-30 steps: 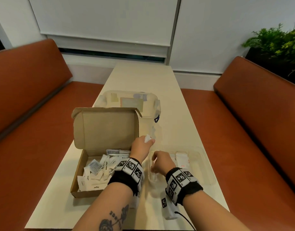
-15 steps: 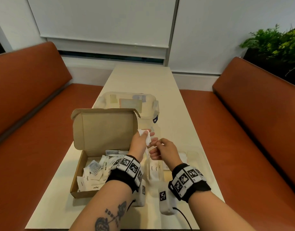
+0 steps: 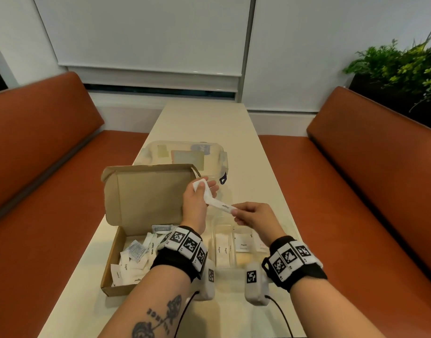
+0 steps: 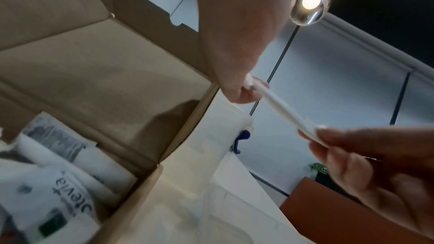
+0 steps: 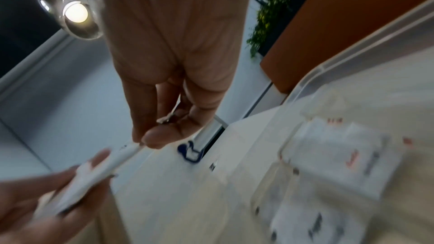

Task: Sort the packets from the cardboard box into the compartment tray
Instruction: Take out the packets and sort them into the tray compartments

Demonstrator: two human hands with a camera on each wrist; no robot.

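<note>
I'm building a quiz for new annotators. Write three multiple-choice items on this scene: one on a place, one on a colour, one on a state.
1. Where is the cardboard box relative to the compartment tray?
A. to its left B. to its right C. inside it
2. What colour are the bench seats?
A. blue B. rust-orange C. grey
3. How is the sugar stick packet held?
A. lying in the box B. by the left hand alone C. between both hands

Answers: 1 A, the head view shows the box left. 2 B, both benches are rust-orange. 3 C, left hand and right hand each pinch an end.
</note>
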